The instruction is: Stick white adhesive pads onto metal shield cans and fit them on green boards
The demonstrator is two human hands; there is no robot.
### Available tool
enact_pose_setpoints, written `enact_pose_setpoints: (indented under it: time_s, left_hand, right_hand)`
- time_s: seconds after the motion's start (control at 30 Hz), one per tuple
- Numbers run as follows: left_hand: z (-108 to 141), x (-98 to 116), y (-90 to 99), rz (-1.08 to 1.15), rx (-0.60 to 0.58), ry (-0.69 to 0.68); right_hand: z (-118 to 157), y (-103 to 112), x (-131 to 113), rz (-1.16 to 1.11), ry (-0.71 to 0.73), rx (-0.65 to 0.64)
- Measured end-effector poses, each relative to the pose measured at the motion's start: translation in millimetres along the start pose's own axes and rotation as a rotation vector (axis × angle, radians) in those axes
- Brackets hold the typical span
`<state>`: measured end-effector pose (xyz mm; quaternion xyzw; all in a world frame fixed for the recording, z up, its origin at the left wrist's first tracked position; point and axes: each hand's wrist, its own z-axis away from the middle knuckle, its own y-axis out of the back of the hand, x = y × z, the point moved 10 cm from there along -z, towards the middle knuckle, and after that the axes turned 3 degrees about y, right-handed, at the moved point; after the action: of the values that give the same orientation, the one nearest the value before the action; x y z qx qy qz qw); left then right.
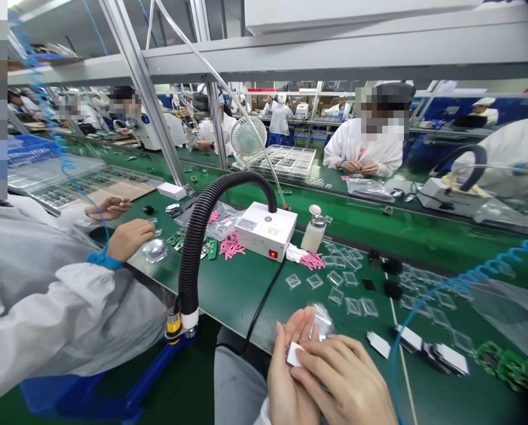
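At the bottom centre, my left hand [288, 369] and my right hand [341, 378] are pressed close together over the edge of the green workbench [264, 307]. A small white rectangular piece [295, 354] lies between them, gripped by the fingers of my left hand and touched by my right. A crumpled transparent plastic film [322, 321] sticks up just beyond my fingertips. Several transparent square plastic trays [352, 306] lie scattered ahead of my hands, and black-and-white strips [441, 359] lie to the right.
Green circuit boards [498, 361] sit at the lower right. A white blower box [266, 230] with a black hose [193, 260] stands ahead, near a dispensing bottle [312, 231] and pink strips [231, 245]. A co-worker's hand [129, 239] works at the left, and more people sit across the bench.
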<state>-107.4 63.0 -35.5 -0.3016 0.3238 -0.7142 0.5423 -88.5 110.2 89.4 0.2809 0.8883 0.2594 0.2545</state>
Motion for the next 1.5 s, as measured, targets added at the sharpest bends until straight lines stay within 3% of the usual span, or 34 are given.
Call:
enact_pose_setpoints:
  time_s: [0.33,0.53,0.7,0.77,0.87,1.0,1.2,1.4,1.5]
  left_hand:
    - [1.4,-9.2,0.4,0.068,-0.011,0.082]
    - [-3.3,-17.4,8.8,0.119,-0.031,0.151]
    - [-6.1,-2.7,-1.3,0.069,-0.197,0.078]
    - [-5.0,3.1,-3.5,0.046,-0.205,0.072]
    - [-0.4,8.3,-5.4,0.066,-0.146,0.095]
    - [8.5,1.4,-10.1,0.068,-0.060,0.184]
    - [12.6,-15.9,-13.3,0.013,-0.057,0.272]
    - [5.2,-23.2,-4.3,-0.065,-0.028,0.285]
    - [-5.4,-29.4,2.4,-0.188,-0.032,0.281]
  right_hand:
    - [2.4,-0.3,-3.0,0.067,0.009,-0.001]
    - [2.4,-3.0,4.8,0.130,-0.082,-0.059]
    - [-3.7,-8.4,15.4,-0.073,-0.121,-0.250]
    - [-5.4,-8.2,19.4,-0.192,-0.142,-0.316]
    - [-9.5,-1.1,17.4,-0.238,-0.072,-0.316]
    - [-12.5,2.0,11.4,-0.136,0.067,-0.303]
    - [-13.4,-0.8,3.7,-0.113,0.220,-0.278]
    - [-7.3,9.4,2.5,-0.135,0.283,-0.151]
    - [-6.6,15.7,5.0,-0.099,0.271,-0.153]
